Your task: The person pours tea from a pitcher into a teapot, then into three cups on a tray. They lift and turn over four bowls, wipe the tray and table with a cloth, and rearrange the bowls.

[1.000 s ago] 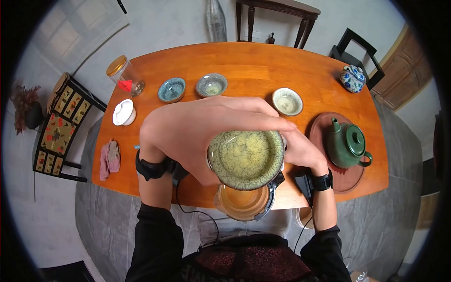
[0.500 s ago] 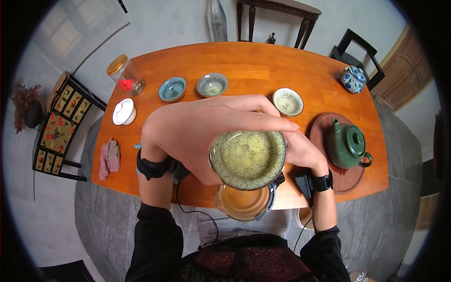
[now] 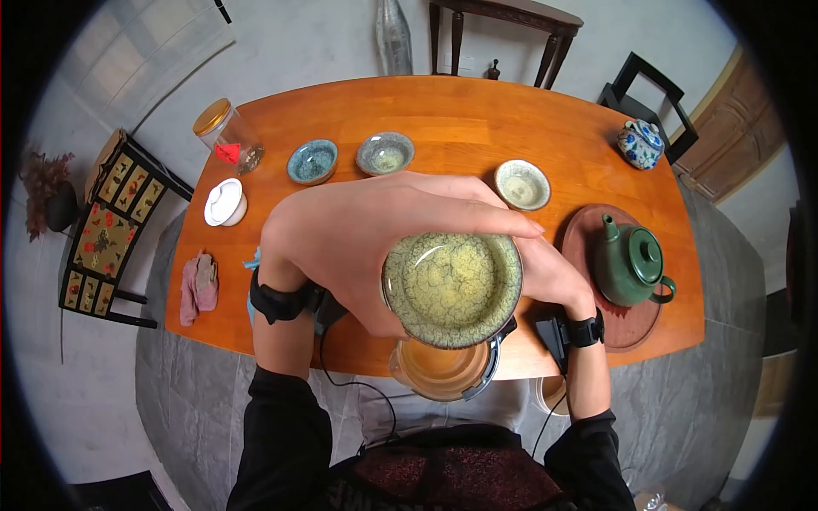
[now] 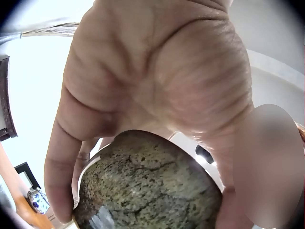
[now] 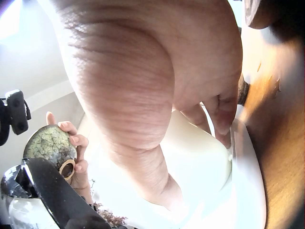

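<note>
My left hand [image 3: 366, 234] holds a teacup [image 3: 453, 291] with yellow-green crackle glaze up close to the head camera, its inside facing up. In the left wrist view its mottled outer wall [image 4: 150, 186] sits between thumb and fingers. Lower down, my right hand [image 3: 552, 271] is partly hidden behind the left hand and cup. The right wrist view shows its thumb and fingers on either side of a smooth white bowl [image 5: 198, 148], over a white rim close to the tabletop. A glass pot [image 3: 426, 375] with a dark handle [image 5: 52, 186] stands between the forearms.
Across the wooden table [image 3: 443, 111] stand a blue cup [image 3: 312, 162], a grey cup [image 3: 385, 154] and a pale cup [image 3: 522, 185]. A green teapot [image 3: 635, 264] sits on a round tray [image 3: 579, 243] at right. At left are a lidded jar [image 3: 228, 140], a white dish [image 3: 225, 203] and a cloth [image 3: 199, 285].
The left hand and its teacup have shifted slightly to the right. The right hand and the things on the table look unmoved.
</note>
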Motion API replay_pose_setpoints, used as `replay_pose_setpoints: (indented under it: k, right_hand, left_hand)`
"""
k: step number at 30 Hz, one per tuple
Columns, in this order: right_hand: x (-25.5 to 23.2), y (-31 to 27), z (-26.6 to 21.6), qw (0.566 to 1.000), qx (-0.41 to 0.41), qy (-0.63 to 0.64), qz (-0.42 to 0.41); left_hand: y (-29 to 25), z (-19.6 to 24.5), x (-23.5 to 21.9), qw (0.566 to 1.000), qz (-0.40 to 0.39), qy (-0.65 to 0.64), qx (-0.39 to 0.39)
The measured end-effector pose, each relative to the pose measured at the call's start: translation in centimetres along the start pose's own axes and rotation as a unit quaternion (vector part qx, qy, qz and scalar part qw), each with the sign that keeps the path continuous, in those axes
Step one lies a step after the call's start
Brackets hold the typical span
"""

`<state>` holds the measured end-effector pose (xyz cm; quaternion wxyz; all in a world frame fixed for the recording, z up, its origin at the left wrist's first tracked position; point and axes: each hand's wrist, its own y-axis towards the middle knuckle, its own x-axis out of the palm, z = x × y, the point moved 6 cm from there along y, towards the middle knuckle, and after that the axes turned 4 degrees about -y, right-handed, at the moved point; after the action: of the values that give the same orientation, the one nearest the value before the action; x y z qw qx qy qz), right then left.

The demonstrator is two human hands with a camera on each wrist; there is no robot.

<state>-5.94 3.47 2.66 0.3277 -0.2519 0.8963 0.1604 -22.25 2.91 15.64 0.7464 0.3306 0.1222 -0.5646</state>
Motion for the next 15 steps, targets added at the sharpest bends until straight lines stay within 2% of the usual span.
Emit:
replay_pose_setpoints:
  k: [15]
  right_hand:
    - [0.07,0.03,0.04,1.000,0.021,0.007,-0.017]
  left_hand:
    - [0.26,0.14,-0.02,1.000,-0.014,-0.010,0.000]
